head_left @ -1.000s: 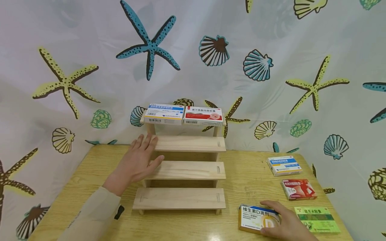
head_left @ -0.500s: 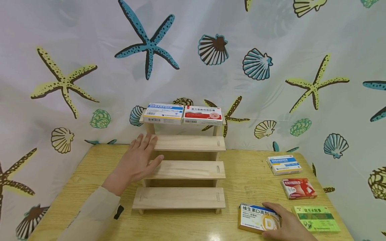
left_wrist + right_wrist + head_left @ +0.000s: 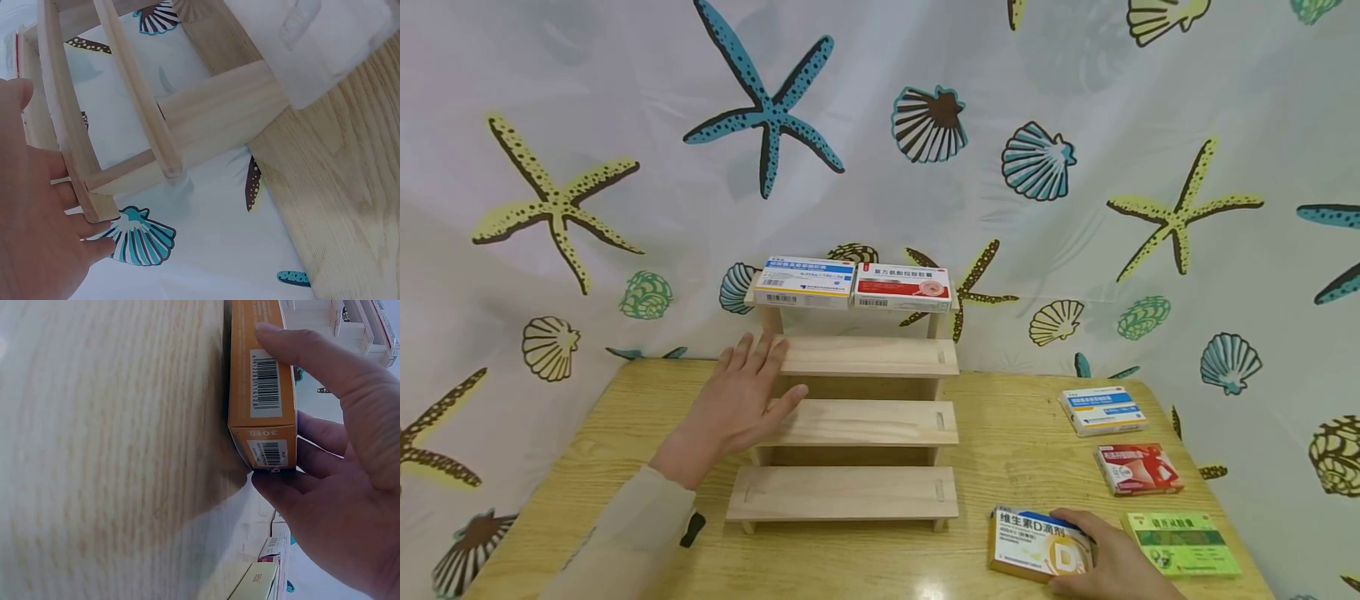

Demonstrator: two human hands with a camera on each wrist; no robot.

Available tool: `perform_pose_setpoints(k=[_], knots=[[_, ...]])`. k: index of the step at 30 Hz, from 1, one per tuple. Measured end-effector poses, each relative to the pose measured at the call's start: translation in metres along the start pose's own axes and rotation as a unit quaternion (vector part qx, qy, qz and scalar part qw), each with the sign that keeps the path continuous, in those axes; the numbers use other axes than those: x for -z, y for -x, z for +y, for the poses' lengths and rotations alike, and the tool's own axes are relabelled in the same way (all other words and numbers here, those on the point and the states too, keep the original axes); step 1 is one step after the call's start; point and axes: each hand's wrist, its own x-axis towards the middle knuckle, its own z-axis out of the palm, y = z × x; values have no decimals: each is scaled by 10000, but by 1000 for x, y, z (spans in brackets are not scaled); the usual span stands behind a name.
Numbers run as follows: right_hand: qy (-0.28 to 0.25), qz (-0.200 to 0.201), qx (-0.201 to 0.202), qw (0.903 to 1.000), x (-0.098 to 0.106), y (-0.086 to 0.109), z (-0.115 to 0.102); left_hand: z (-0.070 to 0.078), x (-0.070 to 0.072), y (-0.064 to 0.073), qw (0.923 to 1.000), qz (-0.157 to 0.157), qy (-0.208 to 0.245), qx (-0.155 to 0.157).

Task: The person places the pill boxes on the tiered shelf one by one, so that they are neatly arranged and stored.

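Observation:
My left hand (image 3: 730, 412) rests on the left end of a stepped wooden rack (image 3: 842, 492), its fingers stretched over the second tier from the top and its thumb near the tier below. The left wrist view has the same hand (image 3: 44, 231) at the rack's side edge. At the lower right, my right hand (image 3: 1112, 558) grips a white, blue and orange vitamin D drops box (image 3: 1037, 542) lying on the table. Its thumb is on the orange barcode side (image 3: 262, 381) in the right wrist view, with fingers round the opposite side.
A blue-white medicine box (image 3: 805, 282) and a red-white one (image 3: 901, 287) lie on the rack's top tier. Right of it are another blue-white box (image 3: 1102, 411), a red box (image 3: 1138, 469) and a green box (image 3: 1183, 543). A patterned curtain (image 3: 865, 200) hangs behind the table (image 3: 1022, 433).

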Motion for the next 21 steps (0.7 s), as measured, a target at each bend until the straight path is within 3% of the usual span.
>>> perform_pose_setpoints(k=[4, 9, 12, 15, 21], knots=[[41, 37, -80, 10000, 2, 0, -3, 4, -2, 8, 10000, 90, 4, 35], [172, 182, 1, 9997, 7, 3, -13, 16, -17, 32, 9987, 486, -133, 82], [242, 334, 341, 9986, 13, 6, -23, 26, -29, 46, 9976, 645, -228, 83], [380, 539, 769, 9949, 19, 8, -35, 34, -37, 57, 9983, 559, -124, 62], [400, 865, 1564, 9831, 33, 3, -66, 40, -49, 62, 9992, 384, 110, -45]])
